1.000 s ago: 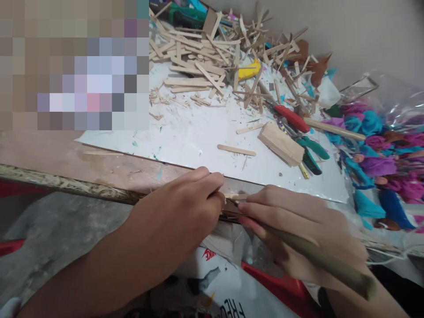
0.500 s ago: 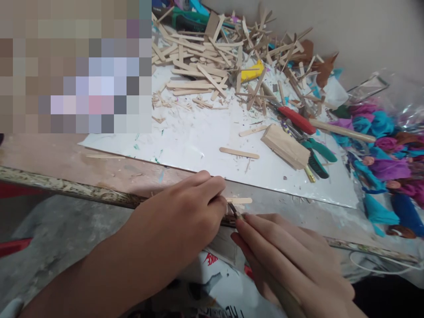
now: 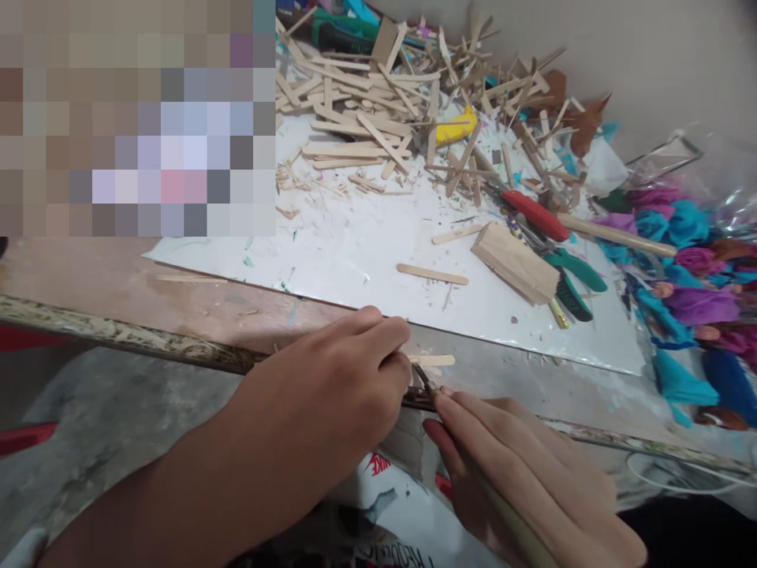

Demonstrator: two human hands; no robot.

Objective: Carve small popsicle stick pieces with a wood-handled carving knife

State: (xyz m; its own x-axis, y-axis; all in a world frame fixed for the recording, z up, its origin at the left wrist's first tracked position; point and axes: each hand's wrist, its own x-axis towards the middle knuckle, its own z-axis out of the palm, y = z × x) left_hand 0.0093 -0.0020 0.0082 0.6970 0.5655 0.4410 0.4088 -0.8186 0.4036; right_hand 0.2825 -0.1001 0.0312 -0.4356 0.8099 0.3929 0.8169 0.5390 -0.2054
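The left hand (image 3: 331, 379) lies at the front edge of the table (image 3: 118, 284), and its grip pins a flat wooden stick (image 3: 434, 360) down there. Just right of it, the right hand (image 3: 520, 465) has its grip closed around a knife (image 3: 426, 380), whose thin blade touches the stick beside the left fingertips. Further right on the white sheet (image 3: 355, 237) lie a wooden block (image 3: 513, 263), green-handled pliers (image 3: 571, 280) and paper flowers (image 3: 686, 260).

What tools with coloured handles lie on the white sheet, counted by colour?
Red handle: 1
Green handle: 1, a pair of pliers
Yellow handle: 1
Total: 3 clearly visible; the stick pile may hide more.
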